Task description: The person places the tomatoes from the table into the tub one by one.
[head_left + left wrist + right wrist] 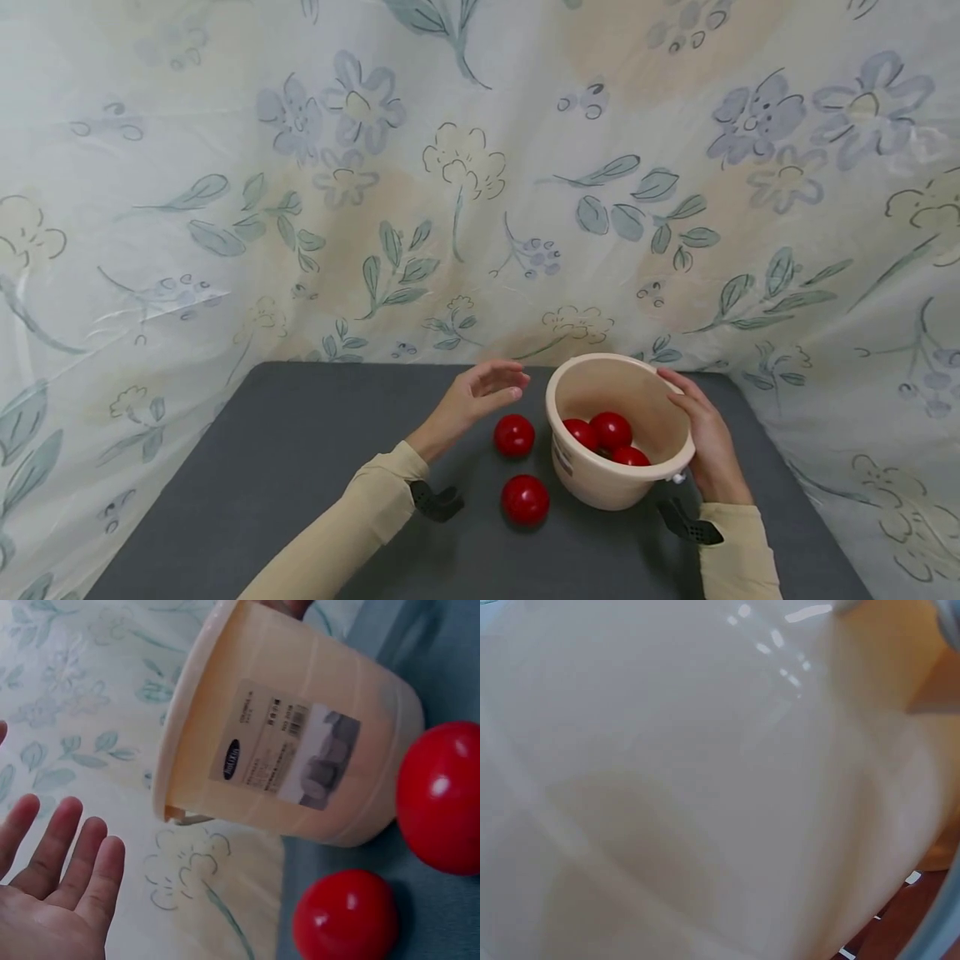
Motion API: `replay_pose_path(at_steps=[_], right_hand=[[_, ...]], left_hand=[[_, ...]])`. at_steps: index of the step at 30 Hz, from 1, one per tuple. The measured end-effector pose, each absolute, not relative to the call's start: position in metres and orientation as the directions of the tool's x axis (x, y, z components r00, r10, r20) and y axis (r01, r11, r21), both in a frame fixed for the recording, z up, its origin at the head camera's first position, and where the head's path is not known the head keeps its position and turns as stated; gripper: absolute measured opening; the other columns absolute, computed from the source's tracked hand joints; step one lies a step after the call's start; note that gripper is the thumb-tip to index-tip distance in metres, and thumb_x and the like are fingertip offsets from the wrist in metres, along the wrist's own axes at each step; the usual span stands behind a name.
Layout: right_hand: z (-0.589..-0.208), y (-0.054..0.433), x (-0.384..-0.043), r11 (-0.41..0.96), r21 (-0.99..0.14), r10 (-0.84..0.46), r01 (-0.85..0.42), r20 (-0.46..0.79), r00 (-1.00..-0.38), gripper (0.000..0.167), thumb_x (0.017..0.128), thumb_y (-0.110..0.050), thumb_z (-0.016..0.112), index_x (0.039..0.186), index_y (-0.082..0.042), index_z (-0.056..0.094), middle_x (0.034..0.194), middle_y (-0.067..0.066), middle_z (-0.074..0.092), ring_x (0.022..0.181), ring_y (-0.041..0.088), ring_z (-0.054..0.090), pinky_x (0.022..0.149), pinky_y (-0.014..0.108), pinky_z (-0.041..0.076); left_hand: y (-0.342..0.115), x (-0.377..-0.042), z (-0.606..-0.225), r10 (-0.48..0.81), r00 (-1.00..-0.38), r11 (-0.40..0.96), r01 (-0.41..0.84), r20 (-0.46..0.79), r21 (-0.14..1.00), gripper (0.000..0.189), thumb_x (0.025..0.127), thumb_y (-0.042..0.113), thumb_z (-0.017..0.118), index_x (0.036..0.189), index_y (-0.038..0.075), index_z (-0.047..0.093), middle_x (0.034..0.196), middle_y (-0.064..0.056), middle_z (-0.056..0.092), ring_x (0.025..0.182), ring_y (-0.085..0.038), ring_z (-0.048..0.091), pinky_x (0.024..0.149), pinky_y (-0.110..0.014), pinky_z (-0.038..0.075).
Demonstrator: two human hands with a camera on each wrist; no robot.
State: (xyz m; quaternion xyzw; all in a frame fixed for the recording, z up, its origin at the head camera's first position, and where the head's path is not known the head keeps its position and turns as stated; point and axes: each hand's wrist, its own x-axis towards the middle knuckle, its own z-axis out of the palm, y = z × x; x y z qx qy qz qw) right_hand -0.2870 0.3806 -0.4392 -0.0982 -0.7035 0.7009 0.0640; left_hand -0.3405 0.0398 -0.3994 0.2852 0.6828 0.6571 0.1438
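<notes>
A cream plastic bucket (618, 492) holds three glossy red tomatoes (611, 431), and its rim slants down to the right in the head view. My right hand (708, 437) grips the bucket's right side, fingertips at the rim. Left of the bucket, my left hand (480, 396) hovers with fingers loosely extended and nothing in them. Just below that hand is a red tomato (513, 436) on the table; a second tomato (525, 501) lies nearer me. The left wrist view shows a printed label (285, 746) on the bucket wall. Smooth bucket wall (705, 787) fills most of the right wrist view.
The dark grey table (300, 450) ends at a floral curtain (465, 208) that hangs behind it and along both sides. A black wrist strap mount (437, 502) sits at the left sleeve, another mount (688, 523) at the right.
</notes>
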Motion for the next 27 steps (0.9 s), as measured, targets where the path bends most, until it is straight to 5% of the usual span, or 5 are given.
replay_pose_path(at_steps=[10,18,27], right_hand=[[-0.436,0.38,-0.288,-0.001,-0.997,0.231,0.075,-0.073,-0.97,0.047,0.11,-0.038,0.034,0.156,-0.031,0.038,0.164,0.004,0.028,0.142,0.02,0.037,0.094,0.011,0.049],[-0.437,0.38,-0.288,-0.004,-0.998,0.229,0.064,-0.063,-0.971,0.047,0.11,-0.037,0.033,0.156,-0.03,0.038,0.163,0.005,0.029,0.14,0.018,0.039,0.091,0.009,0.049],[-0.436,0.38,-0.288,0.002,-0.997,0.228,0.08,-0.077,-0.971,0.047,0.11,-0.039,0.034,0.156,-0.032,0.038,0.164,0.004,0.028,0.143,0.021,0.036,0.099,0.014,0.049]], left_hand=[[0.032,-0.331,-0.417,0.617,-0.776,0.032,0.191,0.131,0.981,0.045,0.097,0.027,0.066,0.14,0.018,0.055,0.144,-0.008,0.06,0.134,-0.024,0.056,0.111,-0.044,0.048],[0.036,-0.324,-0.446,0.621,-0.767,0.034,0.232,0.161,0.972,0.043,0.097,0.02,0.066,0.138,0.013,0.056,0.143,-0.015,0.059,0.134,-0.042,0.054,0.109,-0.032,0.05],[0.039,-0.319,-0.463,0.665,-0.743,0.049,0.145,0.076,0.988,0.044,0.096,0.025,0.069,0.138,0.017,0.058,0.143,-0.009,0.061,0.135,-0.045,0.052,0.104,-0.026,0.052]])
